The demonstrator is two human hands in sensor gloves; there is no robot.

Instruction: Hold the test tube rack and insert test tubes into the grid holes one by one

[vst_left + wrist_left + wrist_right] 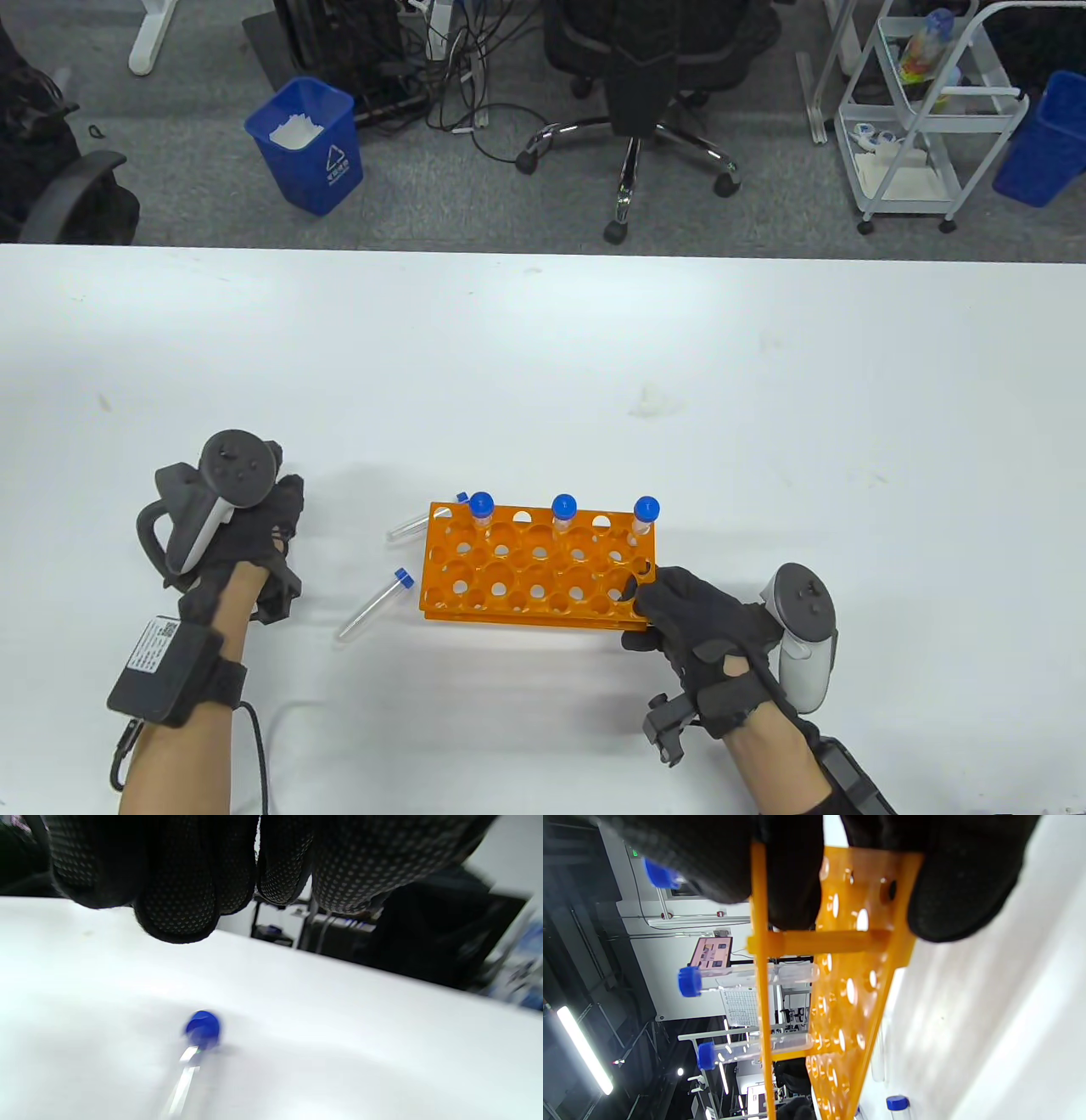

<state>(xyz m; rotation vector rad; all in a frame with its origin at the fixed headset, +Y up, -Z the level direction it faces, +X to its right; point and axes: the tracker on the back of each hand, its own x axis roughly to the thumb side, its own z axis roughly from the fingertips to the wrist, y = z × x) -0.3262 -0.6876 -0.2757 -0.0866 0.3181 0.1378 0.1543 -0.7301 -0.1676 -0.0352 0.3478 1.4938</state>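
An orange test tube rack (526,569) stands on the white table with three blue-capped tubes (563,513) upright in its far row. My right hand (679,607) grips the rack's near right corner; in the right wrist view its fingers (793,878) clasp the rack's edge (865,942). Two loose tubes lie left of the rack: one (373,603) near its front left corner, one (416,524) against its far left corner. My left hand (254,543) hovers left of them, fingers curled and empty. In the left wrist view a blurred tube (199,1039) lies below my fingertips (178,899).
The white table (764,407) stretches wide behind and to the right of the rack. Beyond its far edge stand a blue bin (305,144), an office chair (636,76) and a white cart (925,110) on the floor.
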